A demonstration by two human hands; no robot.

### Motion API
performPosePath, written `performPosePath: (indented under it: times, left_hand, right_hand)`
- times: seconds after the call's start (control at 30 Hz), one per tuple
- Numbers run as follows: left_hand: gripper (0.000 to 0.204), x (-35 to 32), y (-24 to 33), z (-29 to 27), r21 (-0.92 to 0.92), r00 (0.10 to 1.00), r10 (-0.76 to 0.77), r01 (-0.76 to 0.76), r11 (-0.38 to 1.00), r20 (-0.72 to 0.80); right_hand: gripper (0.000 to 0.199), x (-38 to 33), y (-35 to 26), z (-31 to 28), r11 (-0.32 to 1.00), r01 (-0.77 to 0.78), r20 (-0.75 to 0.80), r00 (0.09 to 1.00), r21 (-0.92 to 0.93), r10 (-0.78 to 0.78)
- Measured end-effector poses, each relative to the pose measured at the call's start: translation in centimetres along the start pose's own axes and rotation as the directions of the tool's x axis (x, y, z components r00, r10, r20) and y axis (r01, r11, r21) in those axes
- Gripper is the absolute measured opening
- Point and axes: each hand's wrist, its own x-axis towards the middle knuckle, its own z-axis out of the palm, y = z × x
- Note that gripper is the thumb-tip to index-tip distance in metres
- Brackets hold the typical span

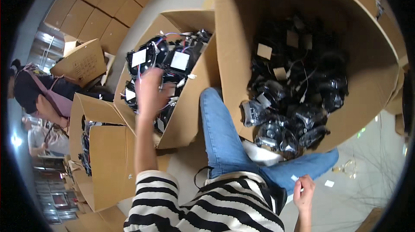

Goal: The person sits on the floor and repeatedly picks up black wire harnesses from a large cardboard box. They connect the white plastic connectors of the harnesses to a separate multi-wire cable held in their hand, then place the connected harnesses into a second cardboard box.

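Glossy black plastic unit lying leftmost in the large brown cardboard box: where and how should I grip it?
Grip the unit by its exposed upper body, probably from above: nothing visibly covers it, while the box's left wall crowds its left side.

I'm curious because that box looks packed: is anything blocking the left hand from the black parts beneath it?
Nothing visible does. The left hand is over the open box, with black parts right below; the box's cardboard surrounds the parts, not coming in between. Blur hides whether they touch.
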Motion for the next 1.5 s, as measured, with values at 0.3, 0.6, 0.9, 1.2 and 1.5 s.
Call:
performPosePath:
  times: [0.3, 0.6, 0.9, 1.2, 1.5]
  left_hand:
    - [0.024, -3.7, 11.1, 10.0, -0.469, 0.937, 0.303, -0.191, 0.862, 0.175]
    - [0.041, 5.2, 14.7, 11.7, -0.57, 0.989, 0.012, -0.096, 0.816, -0.149]
    - [0.039, 10.1, 12.5, 8.4, -0.789, 0.88, -0.414, 0.078, 0.61, -0.234]
    - [0.04, 10.9, 9.9, 12.7, -0.662, 0.922, -0.382, 0.323, 0.676, 0.061]
    - [0.033, 14.9, 10.2, 15.3, -0.562, 0.934, -0.357, 0.291, 0.774, -0.008]
  right_hand:
    - [0.005, 0.4, 0.0, 1.7, 0.998, -0.046, 0.019, 0.999, -0.042, 0.047]
    - [0.021, -1.0, 7.7, -3.9, 0.904, -0.275, -0.53, 0.739, 0.326, 0.416]
    - [0.031, 6.8, 12.0, -15.2, 0.965, -0.25, -0.698, 0.704, -0.075, 0.128]
    - [0.043, 15.4, 14.9, -17.3, 0.844, -0.456, -0.242, 0.885, -0.282, 0.398]
    - [0.046, 18.9, 18.0, -19.5, 0.814, -0.482, -0.306, 0.868, -0.324, 0.392]
